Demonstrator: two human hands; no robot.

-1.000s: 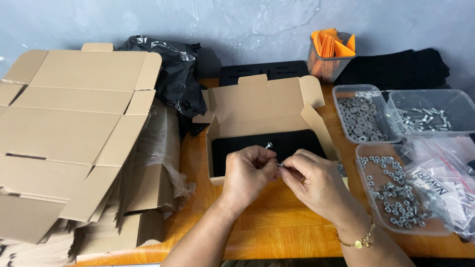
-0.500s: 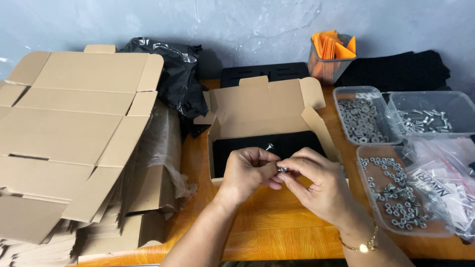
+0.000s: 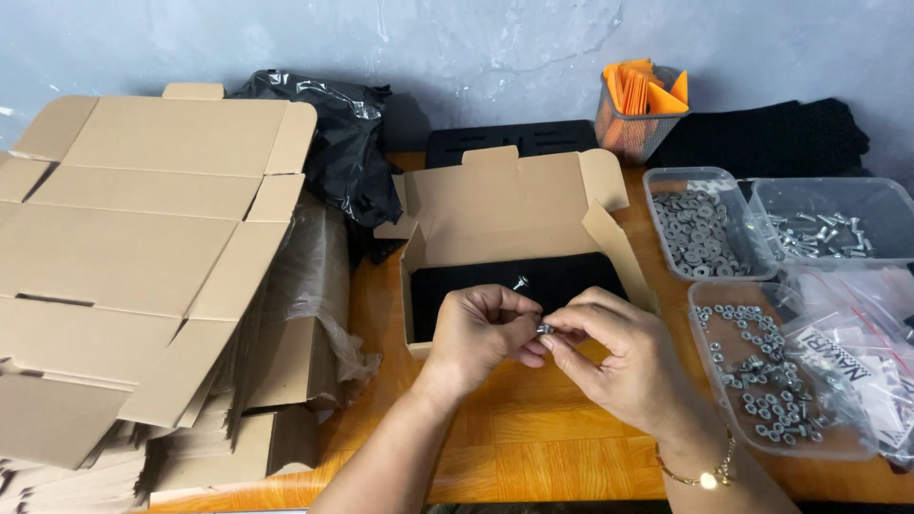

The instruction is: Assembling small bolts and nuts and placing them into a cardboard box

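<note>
My left hand (image 3: 481,333) and my right hand (image 3: 619,362) meet in front of an open cardboard box (image 3: 509,214). Together their fingertips pinch a small metal bolt with a nut (image 3: 545,329). The box holds a black pad (image 3: 571,276), and one small silver bolt (image 3: 520,283) lies on it just beyond my left hand. A clear tray of nuts (image 3: 762,381) sits right beside my right hand.
A tall stack of flat cardboard box blanks (image 3: 133,257) fills the left side. Clear trays of washers (image 3: 700,228) and bolts (image 3: 824,224) stand at the right, with plastic bags (image 3: 857,343) in front. A black bag (image 3: 333,143) and a mesh cup of orange pieces (image 3: 640,105) sit behind.
Both hands have stayed together over the box's front edge, the fingers shifting slightly around the small bolt. Nothing else has moved.
</note>
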